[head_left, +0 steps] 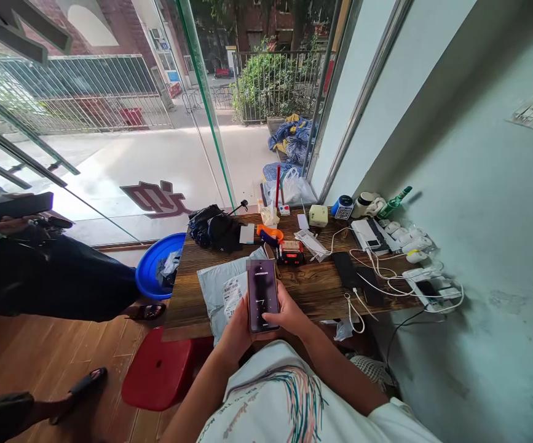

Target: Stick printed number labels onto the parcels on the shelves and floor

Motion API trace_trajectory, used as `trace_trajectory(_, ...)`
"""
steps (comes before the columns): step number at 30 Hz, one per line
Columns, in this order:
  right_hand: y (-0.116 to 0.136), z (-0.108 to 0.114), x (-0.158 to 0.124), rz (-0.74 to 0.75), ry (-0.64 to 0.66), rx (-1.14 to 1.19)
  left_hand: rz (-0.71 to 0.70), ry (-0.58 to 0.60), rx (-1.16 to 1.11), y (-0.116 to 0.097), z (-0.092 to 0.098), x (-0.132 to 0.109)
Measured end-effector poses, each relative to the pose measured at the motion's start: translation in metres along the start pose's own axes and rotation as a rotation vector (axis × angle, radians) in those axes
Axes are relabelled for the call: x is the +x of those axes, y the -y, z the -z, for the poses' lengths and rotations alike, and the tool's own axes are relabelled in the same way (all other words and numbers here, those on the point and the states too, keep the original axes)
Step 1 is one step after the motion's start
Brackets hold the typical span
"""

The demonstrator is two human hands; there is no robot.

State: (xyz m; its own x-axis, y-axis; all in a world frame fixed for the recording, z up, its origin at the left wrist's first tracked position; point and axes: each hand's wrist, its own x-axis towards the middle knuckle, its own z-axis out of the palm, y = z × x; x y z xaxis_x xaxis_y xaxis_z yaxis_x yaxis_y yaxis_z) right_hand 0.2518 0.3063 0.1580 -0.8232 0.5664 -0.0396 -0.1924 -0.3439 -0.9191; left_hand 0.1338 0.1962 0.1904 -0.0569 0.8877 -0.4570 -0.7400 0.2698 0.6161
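A phone point(262, 294) with a dark lit screen is held upright in front of the body, over the near edge of the wooden table point(185, 307). My left hand point(237, 326) wraps round its left side and lower edge. On its right side is my right hand point(291, 312), gripping the phone, with the thumb over the lower part of the screen. A grey plastic parcel point(211, 286) with a white label lies on the table, just left of the phone and partly behind my left hand. Beyond the phone sits a red and black battery pack point(291, 253).
Black cloth bag point(213, 227), orange tape ring point(270, 234), white cables point(377, 267) and a green bottle point(394, 203) are on the table. A blue basin point(149, 271) and red stool point(158, 372) stand left. Another person point(40, 271) stands at left, holding a phone.
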Motion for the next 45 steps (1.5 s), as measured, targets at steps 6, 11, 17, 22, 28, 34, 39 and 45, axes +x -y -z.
trace_trajectory(6,0.0,-0.009,0.0,-0.028,-0.058,0.157,0.007,0.036,-0.052,0.004,0.009,0.001)
trace_trajectory(11,-0.014,-0.013,0.007,-0.024,-0.154,0.22,-0.012,0.017,-0.061,0.004,0.008,0.0)
trace_trajectory(17,-0.017,-0.015,0.011,0.006,-0.21,0.207,-0.029,0.001,-0.044,0.003,0.01,-0.001)
trace_trajectory(22,-0.019,-0.019,0.012,-0.01,-0.23,0.279,-0.025,0.006,-0.024,0.004,0.012,-0.001)
trace_trajectory(28,-0.022,-0.021,0.013,-0.043,-0.261,0.349,-0.011,-0.009,-0.007,0.002,0.013,-0.003)
trace_trajectory(34,-0.018,-0.024,0.01,-0.055,-0.196,0.343,-0.01,-0.019,-0.003,0.003,0.018,-0.003)
trace_trajectory(39,-0.01,-0.022,0.005,-0.032,-0.109,0.226,-0.027,0.013,-0.046,0.005,0.022,-0.005)
trace_trajectory(45,0.002,-0.018,0.001,-0.033,-0.022,0.168,-0.019,0.034,-0.096,0.005,0.025,-0.006)
